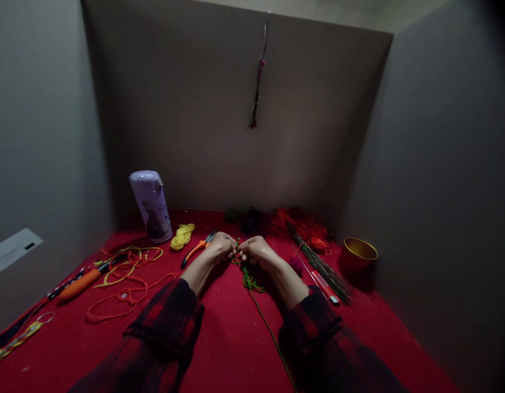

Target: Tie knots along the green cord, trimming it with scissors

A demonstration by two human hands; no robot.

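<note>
The yarn (pixel 251 281) is green, skein (pixel 182 237) yellow, cloth (pixel 225 338) red, sleeves (pixel 170 311) red-and-dark plaid.

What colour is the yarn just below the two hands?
The yarn is green; the head view shows it.

1. Ahead of me rises a grey back panel (pixel 186 109), its corners shadowed.
2. A paler left panel (pixel 39 136) beside me bears a white label (pixel 13 251).
3. The right panel (pixel 436 174) is darker.
4. Below me spreads a red tabletop (pixel 223 333), dimly lit.
5. I see a pale surface (pixel 334 12) above the back panel.

Purple container (pixel 149 197), white wall label (pixel 13 250), no readable text
</note>
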